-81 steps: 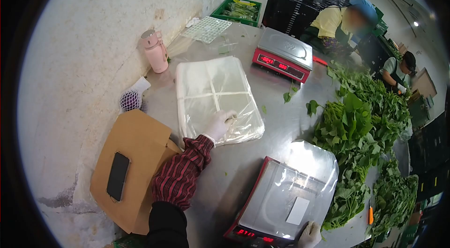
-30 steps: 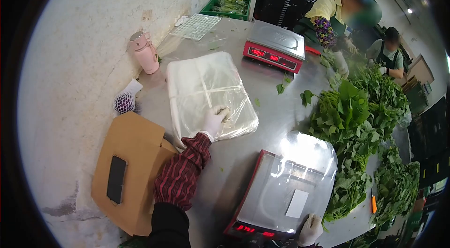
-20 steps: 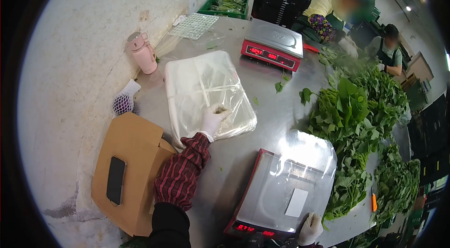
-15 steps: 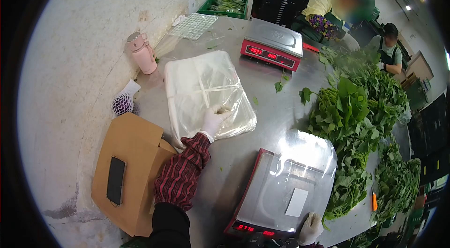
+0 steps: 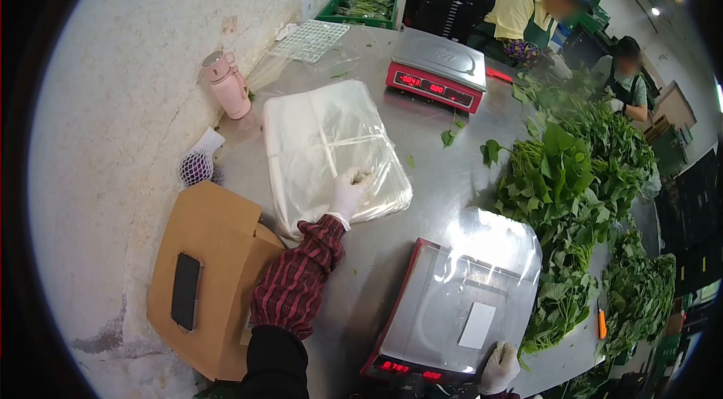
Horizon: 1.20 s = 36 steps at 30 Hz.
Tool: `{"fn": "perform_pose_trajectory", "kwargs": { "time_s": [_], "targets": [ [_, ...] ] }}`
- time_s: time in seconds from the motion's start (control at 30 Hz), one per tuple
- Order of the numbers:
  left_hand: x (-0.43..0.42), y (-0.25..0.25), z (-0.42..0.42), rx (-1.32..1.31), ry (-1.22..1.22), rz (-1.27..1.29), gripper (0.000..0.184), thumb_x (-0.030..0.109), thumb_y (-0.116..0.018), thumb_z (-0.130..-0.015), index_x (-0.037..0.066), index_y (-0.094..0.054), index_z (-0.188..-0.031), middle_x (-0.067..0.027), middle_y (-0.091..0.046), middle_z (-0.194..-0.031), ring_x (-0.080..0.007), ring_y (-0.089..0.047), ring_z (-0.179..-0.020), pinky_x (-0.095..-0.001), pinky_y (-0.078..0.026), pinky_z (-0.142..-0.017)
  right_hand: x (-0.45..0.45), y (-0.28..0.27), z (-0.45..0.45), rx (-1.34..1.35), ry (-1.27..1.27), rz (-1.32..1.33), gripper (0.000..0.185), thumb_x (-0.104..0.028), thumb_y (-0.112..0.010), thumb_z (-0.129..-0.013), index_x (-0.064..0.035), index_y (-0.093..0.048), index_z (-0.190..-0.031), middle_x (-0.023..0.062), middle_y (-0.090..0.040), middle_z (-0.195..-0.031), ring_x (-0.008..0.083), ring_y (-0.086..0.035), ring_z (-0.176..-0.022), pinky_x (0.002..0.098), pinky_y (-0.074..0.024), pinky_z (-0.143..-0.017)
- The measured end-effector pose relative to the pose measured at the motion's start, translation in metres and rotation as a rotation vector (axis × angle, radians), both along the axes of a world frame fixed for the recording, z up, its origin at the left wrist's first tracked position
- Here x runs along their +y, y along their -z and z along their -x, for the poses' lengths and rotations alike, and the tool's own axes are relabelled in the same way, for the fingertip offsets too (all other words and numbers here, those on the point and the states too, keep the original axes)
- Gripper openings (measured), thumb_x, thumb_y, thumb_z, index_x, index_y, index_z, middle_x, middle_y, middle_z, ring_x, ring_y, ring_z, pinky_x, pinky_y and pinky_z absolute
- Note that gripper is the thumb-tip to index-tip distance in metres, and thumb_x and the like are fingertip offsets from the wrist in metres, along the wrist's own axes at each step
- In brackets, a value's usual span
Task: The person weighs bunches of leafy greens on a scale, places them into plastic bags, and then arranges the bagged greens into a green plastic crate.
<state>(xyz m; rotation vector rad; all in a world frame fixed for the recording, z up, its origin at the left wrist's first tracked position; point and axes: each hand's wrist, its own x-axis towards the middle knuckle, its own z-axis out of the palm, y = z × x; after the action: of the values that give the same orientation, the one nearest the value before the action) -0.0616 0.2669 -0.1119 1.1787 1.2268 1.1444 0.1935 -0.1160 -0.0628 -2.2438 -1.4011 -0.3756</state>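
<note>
The white-gloved left hand (image 5: 351, 189), fingers curled, rests on the near right part of a stack of clear plastic bags (image 5: 309, 124) lying left on the grey metal table (image 5: 369, 278); whether it pinches one cannot be told. The white-gloved right hand (image 5: 498, 369), fingers bent inward, is at the near right corner of a red electronic scale with a silver pan (image 5: 429, 316), its grip unclear, near a white rectangular card (image 5: 477, 326) on that pan. Heaped green leafy stems (image 5: 557, 173) lie to the right.
</note>
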Motion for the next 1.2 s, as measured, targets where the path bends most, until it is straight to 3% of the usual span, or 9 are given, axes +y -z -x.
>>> {"fn": "perform_pose_trajectory", "kwargs": {
  "time_s": [0.23, 0.33, 0.43, 0.5, 0.7, 0.8, 0.93, 1.03, 1.2],
  "targets": [
    [0.009, 0.03, -0.001, -0.027, 0.052, -0.166, 0.02, 0.015, -0.064, -0.083, -0.001, -0.064, -0.095, 0.0001, -0.062, -0.076, -0.0057, -0.053, -0.07, -0.0227, -0.045, -0.064, 0.0, 0.0, 0.0, -0.016, 0.0, -0.007, 0.01, -0.011, -0.068, -0.08, -0.0039, -0.061, -0.08, 0.016, -0.057, -0.062, 0.0326, -0.057, -0.051, 0.0387, -0.0453, -0.045],
    [0.004, 0.018, -0.003, 0.161, 0.116, -0.069, 0.022, 0.016, -0.067, -0.079, 0.003, -0.066, -0.097, 0.0019, -0.055, -0.068, -0.0058, -0.048, -0.065, -0.0208, -0.042, -0.063, -0.009, 0.022, -0.007, 0.141, 0.044, -0.046, 0.009, -0.007, -0.062, -0.084, 0.0007, -0.059, -0.081, 0.0112, -0.056, -0.061, 0.0203, -0.058, -0.052, 0.0312, -0.0443, -0.049],
    [-0.001, 0.004, -0.005, 0.467, 0.194, -0.093, 0.028, 0.019, -0.069, -0.076, 0.007, -0.066, -0.101, -0.0045, -0.059, -0.076, -0.0113, -0.054, -0.07, -0.0247, -0.044, -0.066, -0.009, 0.025, -0.008, 0.162, 0.069, -0.066, 0.008, -0.008, -0.064, -0.081, -0.0013, -0.06, -0.081, 0.0141, -0.057, -0.062, 0.0285, -0.058, -0.055, 0.0346, -0.0445, -0.049],
    [-0.011, -0.016, -0.013, 1.006, 0.202, -0.485, 0.04, 0.022, -0.069, -0.075, 0.014, -0.061, -0.114, -0.0091, -0.059, -0.099, -0.0196, -0.057, -0.085, -0.032, -0.045, -0.07, -0.004, 0.02, -0.004, 0.155, 0.061, -0.08, 0.006, -0.006, -0.064, -0.08, -0.0017, -0.06, -0.081, 0.0147, -0.057, -0.062, 0.0291, -0.058, -0.054, 0.0355, -0.0447, -0.05],
    [-0.031, -0.019, -0.056, 1.639, 0.443, -0.725, 0.061, 0.015, -0.053, -0.083, 0.044, -0.037, -0.134, -0.0109, -0.026, -0.147, -0.0373, -0.039, -0.124, -0.0523, -0.045, -0.082, 0.0, 0.0, 0.003, 0.003, 0.016, -0.018, 0.01, -0.012, -0.069, -0.079, -0.0042, -0.063, -0.082, 0.0159, -0.058, -0.062, 0.0326, -0.058, -0.052, 0.039, -0.0459, -0.046],
    [-0.022, -0.015, -0.085, 1.782, 0.578, -0.354, 0.064, 0.011, -0.049, -0.086, 0.05, -0.033, -0.134, -0.0097, -0.015, -0.151, -0.0464, -0.033, -0.126, -0.0581, -0.045, -0.08, 0.005, -0.004, 0.005, 0.013, 0.028, -0.03, 0.01, -0.013, -0.068, -0.08, -0.005, -0.063, -0.082, 0.0157, -0.058, -0.062, 0.0324, -0.058, -0.052, 0.0396, -0.0459, -0.047],
    [-0.008, -0.01, -0.096, 1.889, 0.556, -0.362, 0.056, 0.013, -0.05, -0.085, 0.045, -0.042, -0.13, -0.0105, -0.026, -0.146, -0.0502, -0.038, -0.118, -0.0549, -0.05, -0.07, -0.004, 0.01, -0.001, 0.132, 0.048, -0.034, 0.004, -0.004, -0.062, -0.082, -0.002, -0.059, -0.08, 0.0153, -0.057, -0.064, 0.0282, -0.057, -0.055, 0.0348, -0.0444, -0.052],
    [-0.001, -0.003, -0.086, 1.816, 0.445, -0.623, 0.024, 0.018, -0.056, -0.081, 0.021, -0.065, -0.104, -0.0128, -0.046, -0.122, -0.0443, -0.054, -0.094, -0.0488, -0.052, -0.046, -0.005, 0.011, -0.004, 0.144, 0.018, -0.057, 0.005, -0.005, -0.063, -0.08, -0.0029, -0.059, -0.08, 0.0155, -0.056, -0.062, 0.0313, -0.056, -0.053, 0.0373, -0.0435, -0.049],
    [0.003, -0.008, -0.091, 2.003, 0.444, -0.586, 0.031, 0.016, -0.054, -0.082, 0.009, -0.059, -0.112, -0.016, -0.044, -0.125, -0.0493, -0.055, -0.09, -0.0554, -0.051, -0.044, -0.006, 0.009, -0.007, 0.173, -0.03, -0.052, 0.007, -0.004, -0.064, -0.079, -0.0045, -0.057, -0.077, 0.0138, -0.052, -0.058, 0.0317, -0.053, -0.048, 0.0386, -0.041, -0.046]
  ]
}}
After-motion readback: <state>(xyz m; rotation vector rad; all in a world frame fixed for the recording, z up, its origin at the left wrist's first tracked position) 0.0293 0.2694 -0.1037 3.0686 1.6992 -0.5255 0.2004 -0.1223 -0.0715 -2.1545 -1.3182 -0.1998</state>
